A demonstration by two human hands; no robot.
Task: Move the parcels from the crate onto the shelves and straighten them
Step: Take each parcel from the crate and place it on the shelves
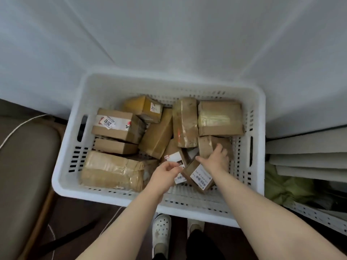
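A white slotted plastic crate (pixel 67 177) stands on the floor against a white wall and holds several brown cardboard parcels. My right hand (pixel 216 158) reaches into its right side, fingers spread and resting on a taped brown parcel (pixel 205 147), thumb stretched to the left. My left hand (pixel 165 174) hovers beside it with loosely curled fingers, at the edge of a small parcel with a white label (pixel 175 157), holding nothing. A tilted parcel with a barcode label (pixel 200 178) lies between my wrists. White shelves (pixel 308 145) show at the right edge.
A brown padded chair (pixel 24 162) with a white cable (pixel 22 124) over it stands to the left of the crate. A green bag (pixel 285 188) sits under the shelves. My feet in white shoes (pixel 161 233) are just in front of the crate.
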